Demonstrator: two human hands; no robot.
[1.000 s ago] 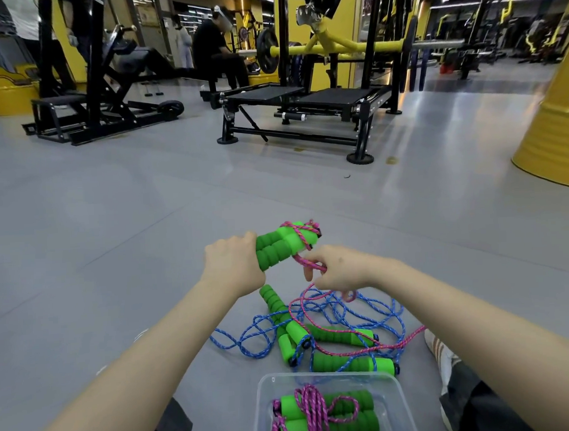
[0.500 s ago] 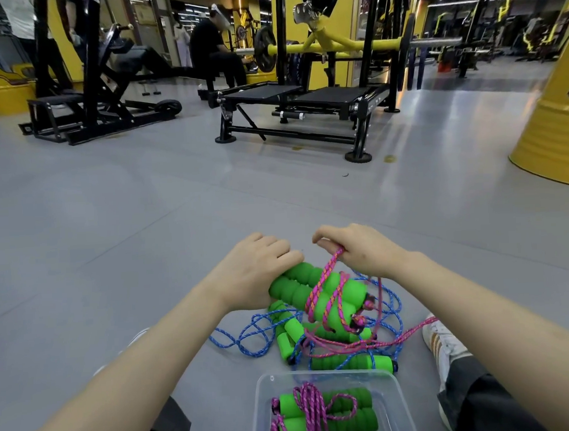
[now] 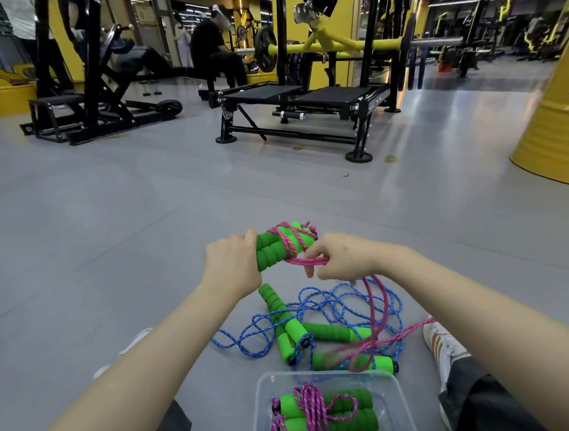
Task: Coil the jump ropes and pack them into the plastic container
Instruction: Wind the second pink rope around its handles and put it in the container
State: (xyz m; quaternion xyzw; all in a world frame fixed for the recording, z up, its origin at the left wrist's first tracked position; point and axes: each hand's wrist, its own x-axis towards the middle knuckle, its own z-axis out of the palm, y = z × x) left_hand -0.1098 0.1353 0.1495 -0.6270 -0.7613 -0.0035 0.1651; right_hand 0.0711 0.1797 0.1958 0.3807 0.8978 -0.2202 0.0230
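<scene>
My left hand (image 3: 230, 270) grips a pair of green foam handles (image 3: 273, 251) held side by side above the floor, with pink rope wound around their far end. My right hand (image 3: 337, 258) pinches the pink rope (image 3: 373, 312) just beside the handles; the loose rest trails down to the floor. Below lies a tangle of blue ropes (image 3: 329, 308) with several green handles (image 3: 282, 316). At the bottom stands the clear plastic container (image 3: 263, 402) holding one coiled pink rope bundle (image 3: 321, 415) with green handles.
I sit on a grey gym floor, my white shoes (image 3: 443, 345) either side of the ropes. A black weight bench frame (image 3: 305, 116) stands ahead, another machine (image 3: 86, 103) at the left, a yellow drum (image 3: 553, 132) at the right. People are in the background.
Both hands lifted the handle pair up from the pile. More pink rope turns now sit around the handles, and my right hand has moved from over the handles to beside them.
</scene>
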